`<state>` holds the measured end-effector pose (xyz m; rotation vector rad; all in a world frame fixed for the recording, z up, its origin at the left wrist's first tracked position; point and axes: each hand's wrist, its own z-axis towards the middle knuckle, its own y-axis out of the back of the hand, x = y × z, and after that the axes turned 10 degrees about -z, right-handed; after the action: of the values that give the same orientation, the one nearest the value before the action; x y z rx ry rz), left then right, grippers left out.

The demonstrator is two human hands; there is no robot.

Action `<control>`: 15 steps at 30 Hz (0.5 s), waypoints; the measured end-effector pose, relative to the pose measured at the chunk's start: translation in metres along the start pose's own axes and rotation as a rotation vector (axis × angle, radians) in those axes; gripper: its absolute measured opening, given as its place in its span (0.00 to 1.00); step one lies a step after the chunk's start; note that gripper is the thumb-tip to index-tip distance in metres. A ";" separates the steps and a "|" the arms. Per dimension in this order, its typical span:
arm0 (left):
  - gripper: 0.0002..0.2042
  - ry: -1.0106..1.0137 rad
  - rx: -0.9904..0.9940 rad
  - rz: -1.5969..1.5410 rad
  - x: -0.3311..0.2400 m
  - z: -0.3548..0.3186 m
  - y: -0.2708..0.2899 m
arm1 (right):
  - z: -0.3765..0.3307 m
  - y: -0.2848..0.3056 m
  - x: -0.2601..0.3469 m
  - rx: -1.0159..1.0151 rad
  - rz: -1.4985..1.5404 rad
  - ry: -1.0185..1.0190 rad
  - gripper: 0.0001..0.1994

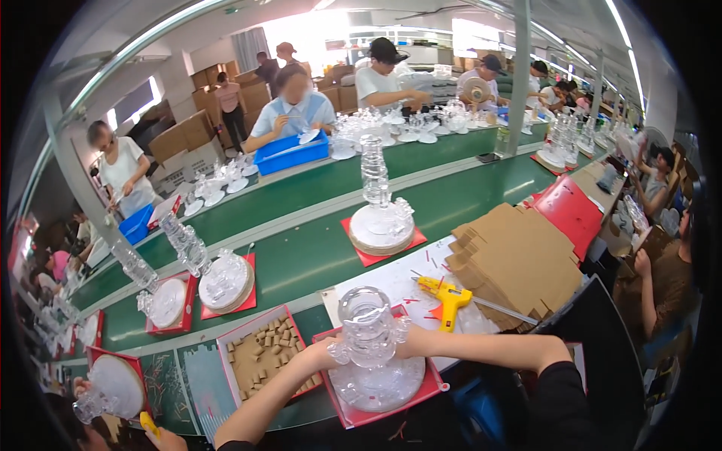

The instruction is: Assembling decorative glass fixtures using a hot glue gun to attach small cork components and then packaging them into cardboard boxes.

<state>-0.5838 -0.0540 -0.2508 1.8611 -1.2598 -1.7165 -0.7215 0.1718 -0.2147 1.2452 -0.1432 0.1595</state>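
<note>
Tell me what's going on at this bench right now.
A person grips a clear glass piece with both hands, left hand and right hand on its sides. It stands upright on a round base in a red tray. A yellow glue gun lies beside flat cardboard; a tray of cork bits sits to the left. Similar glass pieces stand on the green conveyor, with other workers behind.
</note>
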 end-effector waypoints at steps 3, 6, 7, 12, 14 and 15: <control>0.21 -0.062 -0.032 -0.128 -0.024 -0.005 0.023 | 0.003 0.020 0.011 -0.042 -0.053 0.030 0.13; 0.20 -0.086 -0.067 -0.100 -0.033 -0.018 0.027 | 0.006 0.021 0.005 -0.041 -0.019 0.142 0.12; 0.19 -0.043 -0.092 -0.259 -0.054 -0.016 0.041 | 0.001 0.024 -0.003 -0.024 0.056 0.176 0.12; 0.10 0.211 -0.836 -0.221 -0.157 -0.079 0.037 | -0.034 0.093 0.022 0.145 0.134 -0.341 0.15; 0.09 0.423 -0.751 -0.212 -0.198 -0.114 0.016 | -0.042 0.151 0.056 0.313 0.075 -0.380 0.13; 0.09 0.385 -0.640 -0.127 -0.209 -0.124 0.003 | -0.049 0.171 0.072 0.451 0.054 -0.413 0.14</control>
<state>-0.4492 0.0623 -0.0854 1.7635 -0.3852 -1.4771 -0.6837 0.2747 -0.0575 1.7151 -0.5204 -0.0247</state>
